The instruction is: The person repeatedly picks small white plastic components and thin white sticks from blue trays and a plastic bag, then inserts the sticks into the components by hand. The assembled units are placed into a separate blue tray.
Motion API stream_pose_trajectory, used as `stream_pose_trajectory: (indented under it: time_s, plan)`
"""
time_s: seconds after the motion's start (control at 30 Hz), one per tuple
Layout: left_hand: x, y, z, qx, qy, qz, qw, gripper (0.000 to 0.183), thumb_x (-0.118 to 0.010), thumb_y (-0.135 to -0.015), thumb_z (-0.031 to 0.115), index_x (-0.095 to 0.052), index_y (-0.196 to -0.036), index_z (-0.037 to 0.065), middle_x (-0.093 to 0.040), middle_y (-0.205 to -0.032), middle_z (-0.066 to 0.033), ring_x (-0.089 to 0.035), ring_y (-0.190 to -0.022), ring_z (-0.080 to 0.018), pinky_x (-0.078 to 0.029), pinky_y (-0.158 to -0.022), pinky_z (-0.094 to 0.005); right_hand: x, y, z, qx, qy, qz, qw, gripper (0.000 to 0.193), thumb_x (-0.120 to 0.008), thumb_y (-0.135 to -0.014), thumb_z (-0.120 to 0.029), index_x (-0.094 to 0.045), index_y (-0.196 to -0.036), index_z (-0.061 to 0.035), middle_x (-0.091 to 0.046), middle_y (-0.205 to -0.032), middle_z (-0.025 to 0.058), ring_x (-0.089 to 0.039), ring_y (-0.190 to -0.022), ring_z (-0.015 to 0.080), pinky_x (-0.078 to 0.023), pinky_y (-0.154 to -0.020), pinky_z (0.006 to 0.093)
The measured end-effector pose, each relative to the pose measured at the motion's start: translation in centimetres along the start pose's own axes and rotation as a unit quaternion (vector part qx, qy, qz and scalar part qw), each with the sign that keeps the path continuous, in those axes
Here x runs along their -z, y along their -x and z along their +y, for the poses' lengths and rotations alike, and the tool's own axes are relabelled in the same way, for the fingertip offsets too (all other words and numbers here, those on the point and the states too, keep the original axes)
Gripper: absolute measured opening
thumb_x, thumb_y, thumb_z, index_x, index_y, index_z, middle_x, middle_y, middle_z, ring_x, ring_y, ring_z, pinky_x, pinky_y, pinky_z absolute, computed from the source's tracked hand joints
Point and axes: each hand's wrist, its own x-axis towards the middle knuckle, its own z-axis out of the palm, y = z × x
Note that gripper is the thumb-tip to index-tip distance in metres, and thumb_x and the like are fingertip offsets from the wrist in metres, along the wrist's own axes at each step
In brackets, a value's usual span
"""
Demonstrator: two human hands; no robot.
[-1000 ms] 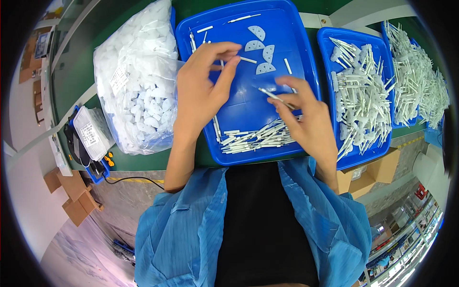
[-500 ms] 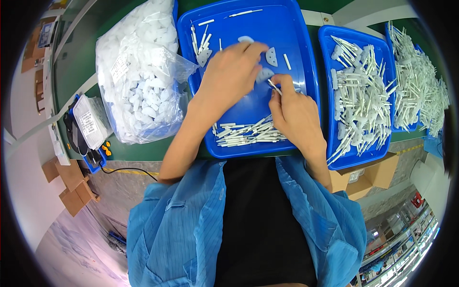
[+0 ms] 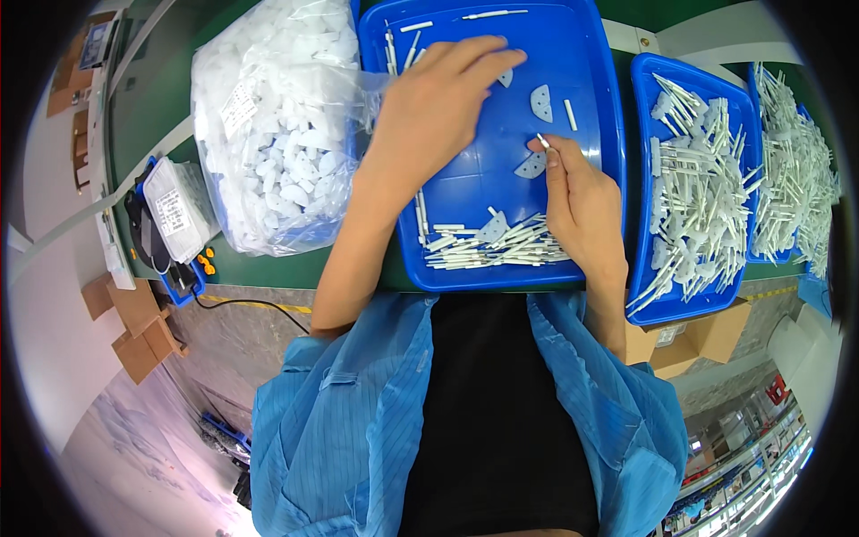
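Inside the blue tray [image 3: 612, 98], my left hand [image 3: 429, 112] reaches across the far left part, fingers stretched forward and slightly apart. A white half-round plate [image 3: 506, 79] with small holes shows partly beside its fingertips. My right hand [image 3: 580, 192] pinches a short white rod [image 3: 543, 140] between thumb and index finger. Just under that rod lies another half-round plate [image 3: 531, 165]; a further half-round plate [image 3: 541, 103] is a little farther off, beside a loose white tube [image 3: 570, 115]. Along the tray's near side is a pile of white rods [image 3: 483, 252], topped by a half-round plate [image 3: 492, 227].
To the left stands a clear bag [image 3: 277, 134] full of white plates. On the right, a second blue tray [image 3: 698, 197] is heaped with rod-and-plate pieces, with more heaped pieces [image 3: 796, 170] beyond. A cardboard box [image 3: 707, 340] sits below the table edge.
The view has shifted, moving the tray rightward in the picture. My left hand has drawn away from my right hand toward the far left. A half-round plate now shows on the rod pile.
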Motion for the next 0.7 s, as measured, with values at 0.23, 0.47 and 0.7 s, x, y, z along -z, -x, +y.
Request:
stream_pose_trajectory:
  time_s: [0.23,0.47,0.7]
  plan:
    - [-0.2,0.4,1.1,0.087,0.073,-0.005,0.994,0.024,-0.069,-0.088,0.008,-0.069,-0.112,0.009,-0.071,-0.104,-0.0079,-0.066,-0.079,-0.0207,-0.054,-0.074,-0.0309,0.3,-0.2,-0.3,-0.058,-0.097,-0.033,0.993,0.017,-0.053,-0.1,-0.014,-0.062,-0.111,-0.0042,-0.07,-0.078,0.016,-0.069,-0.064,0.0304,-0.05,-0.057,0.0376]
    - [2.4,3.1,4.9,0.281,0.52,0.1,0.8,0.021,-0.059,-0.1,0.009,-0.062,-0.116,-0.005,-0.069,-0.111,-0.017,-0.067,-0.092,-0.0176,-0.055,-0.082,-0.0313,2.5,-0.2,-6.0,-0.104,-0.203,-0.048,0.972,0.015,-0.054,-0.101,-0.012,-0.061,-0.11,-0.002,-0.067,-0.073,0.0161,-0.068,-0.059,0.029,-0.049,-0.053,0.0359]
    - [2.3,5.2,4.7,0.245,0.53,0.157,0.797,0.016,-0.064,-0.095,0.003,-0.063,-0.109,-0.005,-0.067,-0.111,-0.0217,-0.07,-0.098,-0.0249,-0.058,-0.087,-0.0366,-0.6,-0.8,-6.3,0.041,-0.147,0.017,0.988,0.009,-0.062,-0.096,-0.008,-0.058,-0.101,-0.0017,-0.064,-0.065,0.013,-0.066,-0.054,0.0287,-0.048,-0.046,0.0368]
